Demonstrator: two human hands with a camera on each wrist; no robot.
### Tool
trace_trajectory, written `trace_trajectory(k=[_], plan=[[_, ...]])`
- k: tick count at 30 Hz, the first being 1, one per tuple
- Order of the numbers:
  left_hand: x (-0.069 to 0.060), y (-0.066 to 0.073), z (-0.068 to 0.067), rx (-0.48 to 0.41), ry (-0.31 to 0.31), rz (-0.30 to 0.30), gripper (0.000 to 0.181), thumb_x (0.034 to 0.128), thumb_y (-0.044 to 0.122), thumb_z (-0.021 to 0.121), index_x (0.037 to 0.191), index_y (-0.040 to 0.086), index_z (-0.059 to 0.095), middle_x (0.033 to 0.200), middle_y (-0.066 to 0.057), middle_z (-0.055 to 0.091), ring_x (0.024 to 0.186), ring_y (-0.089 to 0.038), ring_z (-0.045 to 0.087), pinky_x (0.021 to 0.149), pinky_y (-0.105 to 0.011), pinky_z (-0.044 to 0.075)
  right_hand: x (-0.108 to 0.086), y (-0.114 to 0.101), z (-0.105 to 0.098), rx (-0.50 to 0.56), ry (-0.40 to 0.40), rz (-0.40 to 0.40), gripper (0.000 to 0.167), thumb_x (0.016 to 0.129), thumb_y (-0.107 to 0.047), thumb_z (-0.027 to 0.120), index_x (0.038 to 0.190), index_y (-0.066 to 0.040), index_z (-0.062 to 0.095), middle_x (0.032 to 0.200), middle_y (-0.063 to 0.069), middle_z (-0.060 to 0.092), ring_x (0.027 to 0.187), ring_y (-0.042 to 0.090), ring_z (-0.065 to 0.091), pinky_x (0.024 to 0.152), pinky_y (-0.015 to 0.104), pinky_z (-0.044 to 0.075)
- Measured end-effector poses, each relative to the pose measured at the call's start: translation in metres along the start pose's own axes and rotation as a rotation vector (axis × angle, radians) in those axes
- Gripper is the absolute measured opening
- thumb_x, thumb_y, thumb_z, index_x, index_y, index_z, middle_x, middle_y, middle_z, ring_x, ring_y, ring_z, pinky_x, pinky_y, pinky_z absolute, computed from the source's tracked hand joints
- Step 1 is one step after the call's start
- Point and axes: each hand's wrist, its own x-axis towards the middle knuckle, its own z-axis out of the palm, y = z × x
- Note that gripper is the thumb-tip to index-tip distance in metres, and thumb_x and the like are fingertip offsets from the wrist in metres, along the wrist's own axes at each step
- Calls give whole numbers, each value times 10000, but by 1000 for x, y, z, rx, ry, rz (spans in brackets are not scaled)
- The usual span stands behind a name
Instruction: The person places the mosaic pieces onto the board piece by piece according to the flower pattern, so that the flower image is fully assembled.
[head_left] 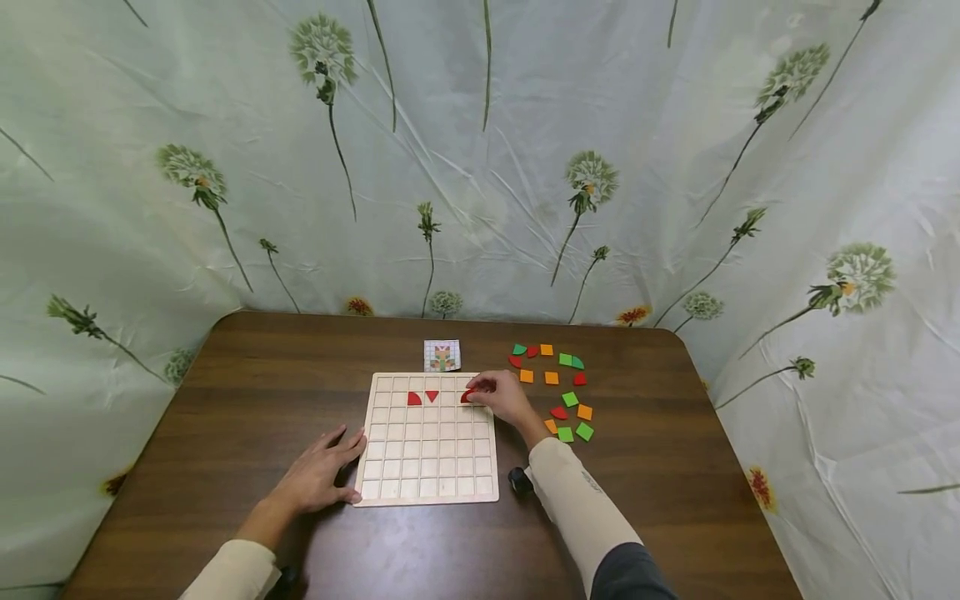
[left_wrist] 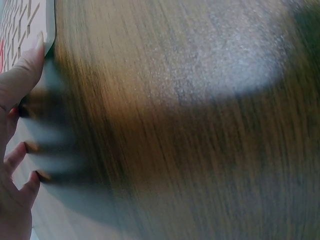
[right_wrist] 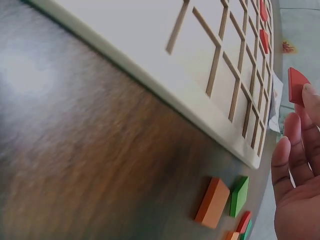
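Observation:
A pale wooden grid board [head_left: 429,450] lies on the brown table. My left hand [head_left: 318,471] rests at its left edge with fingers spread, the thumb [left_wrist: 31,62] touching the board's rim near a corner. Over the board's upper right cells, my right hand [head_left: 501,395] pinches a red quarter-circle tile [right_wrist: 297,85] between thumb and finger; in the right wrist view the tile is held up off the board. Two red pieces sit in the second row of cells: a quarter-circle [head_left: 414,399] and a triangle [head_left: 432,396].
A small printed pattern card [head_left: 442,356] lies just beyond the board's far edge. Several loose orange, green and red tiles [head_left: 551,378] are scattered to the board's right. A dark round object [head_left: 519,481] is by the right wrist. Behind the table hangs a flower-print cloth [head_left: 495,167].

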Motion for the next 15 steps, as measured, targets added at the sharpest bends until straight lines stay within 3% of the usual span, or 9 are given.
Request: trace_trajectory(k=[6,15], plan=[[-2,-1,0,-3,10,-9,896,658,416,831,1372,-15,503,1437,-183,467,1330,-490,334,1025,-637,308,14,-1,8,-20,-39,23,84,851,-85,728,918,-34,736,788,50,658,663,156,532,586,261,469],[-1,1,1,-28,-1,-23,901,667,404,829,1388,-12,484,1452,-180,450,1345,-483,312,1043,-637,284,23,0,15,-30,-66,-40,54,852,-110,734,868,-58,728,745,15,643,648,151,526,586,265,458]])
